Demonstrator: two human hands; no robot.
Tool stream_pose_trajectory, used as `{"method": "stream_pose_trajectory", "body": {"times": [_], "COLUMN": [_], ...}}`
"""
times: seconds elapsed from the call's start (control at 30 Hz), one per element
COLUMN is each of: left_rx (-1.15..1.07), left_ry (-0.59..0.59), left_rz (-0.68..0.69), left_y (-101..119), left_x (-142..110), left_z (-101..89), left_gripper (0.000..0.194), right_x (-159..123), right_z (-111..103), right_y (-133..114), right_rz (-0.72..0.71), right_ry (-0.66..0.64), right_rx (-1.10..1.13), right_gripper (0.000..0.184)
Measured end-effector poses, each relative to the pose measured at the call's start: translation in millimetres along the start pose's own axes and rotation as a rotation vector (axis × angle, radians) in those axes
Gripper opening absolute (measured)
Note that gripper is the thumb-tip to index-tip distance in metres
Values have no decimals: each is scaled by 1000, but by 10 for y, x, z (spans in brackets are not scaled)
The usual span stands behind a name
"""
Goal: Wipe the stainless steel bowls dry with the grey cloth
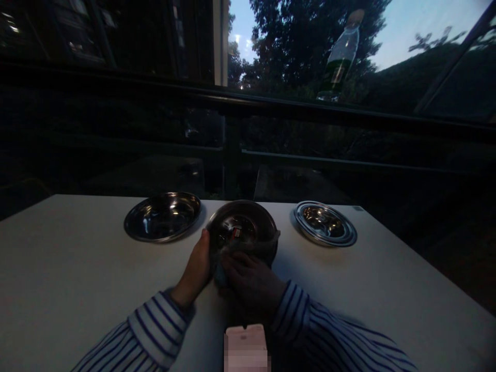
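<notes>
A round stainless steel bowl (238, 212) is held tilted up above the middle of the table, a small red and white label showing on it. My left hand (197, 263) grips its left edge, with the thumb at the rim and the other fingers hidden behind. Across the lower part of the bowl my right hand (251, 279) presses a thin greyish cloth (220, 275). The cloth bunches under the fingers and stretches toward the bowl's right edge. Poor light blurs the right fingertips.
On the white table (77, 268) a shiny metal dish (163, 219) lies to the left and a smaller metal plate (325, 223) to the right. A pale pink object (245, 341) is at the front edge. Behind, a bottle (341, 57) stands on a dark rail (271, 106).
</notes>
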State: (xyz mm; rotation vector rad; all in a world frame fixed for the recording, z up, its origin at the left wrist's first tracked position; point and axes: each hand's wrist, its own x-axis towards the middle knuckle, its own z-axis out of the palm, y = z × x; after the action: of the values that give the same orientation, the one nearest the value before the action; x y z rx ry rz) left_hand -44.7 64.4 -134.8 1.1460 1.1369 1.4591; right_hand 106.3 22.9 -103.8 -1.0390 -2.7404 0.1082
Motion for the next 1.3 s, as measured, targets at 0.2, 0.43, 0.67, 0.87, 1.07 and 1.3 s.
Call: {"method": "stream_pose_trajectory", "body": {"times": [0.2,0.43,0.67,0.87,1.07,1.3], "left_rx": [26,155,223,152,87,62], "left_ry": [-5,-26,-85,-74,-53,-46], "left_rz": [3,-36,44,15,23,14], "left_y": [75,61,146,129,67,60], "left_x": [-44,-54,-86,-97,-61,-44], "left_z": [-9,-51,-11,-8,13,14], "left_gripper": [66,73,72,68,66,63], "right_x": [-53,-142,-114,-127,-1,60], "right_z": [-72,-213,-215,-226,-149,180], "right_y": [-19,-55,-65,-48,-101,-107], "right_rz": [35,179,187,182,104,36], "right_ry": [-95,-169,-203,-196,-128,125], "right_rx": [-38,-163,-176,-179,-110,108], "right_gripper": [48,33,29,27,29,53]}}
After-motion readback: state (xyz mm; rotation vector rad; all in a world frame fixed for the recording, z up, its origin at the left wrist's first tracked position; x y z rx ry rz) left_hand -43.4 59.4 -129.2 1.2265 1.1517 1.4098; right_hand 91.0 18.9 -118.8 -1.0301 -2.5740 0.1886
